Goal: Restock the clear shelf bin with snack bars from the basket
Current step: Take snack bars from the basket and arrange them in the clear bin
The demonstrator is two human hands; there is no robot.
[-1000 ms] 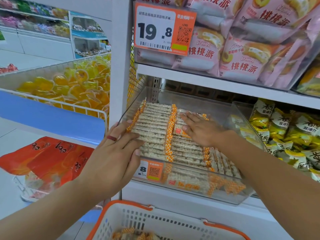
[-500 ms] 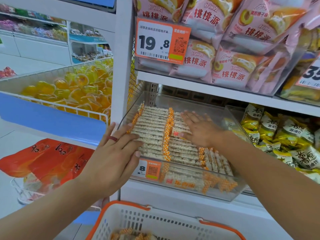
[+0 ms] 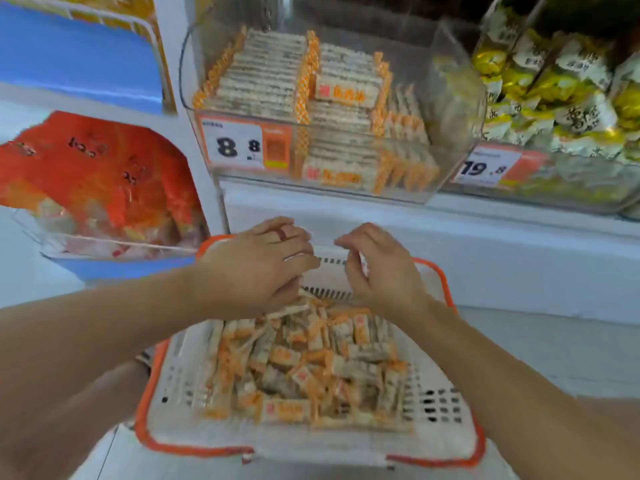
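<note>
The clear shelf bin (image 3: 453,98) stands on the shelf above, filled with neat rows of snack bars (image 3: 270,74) in white and orange wrappers. Below it is a white basket with an orange rim (image 3: 448,289), holding a loose heap of the same snack bars (image 3: 311,368). Both hands hover over the far end of the basket. My left hand (image 3: 256,268) reaches down with its fingertips at the top of the heap. My right hand (image 3: 377,268) hangs beside it with loosely curled fingers. Neither hand visibly holds a bar; the frame is blurred.
An 8.8 price tag (image 3: 242,145) sits on the bin's front. Yellow snack packets (image 3: 571,109) fill the bin to the right, behind a 19.8 tag (image 3: 485,168). Red bags (image 3: 100,178) lie in a tray at the left, under a blue panel (image 3: 79,53).
Both hands have left the bars in the shelf bin and dropped down over the basket. The view has tilted downward, so the basket's contents now show.
</note>
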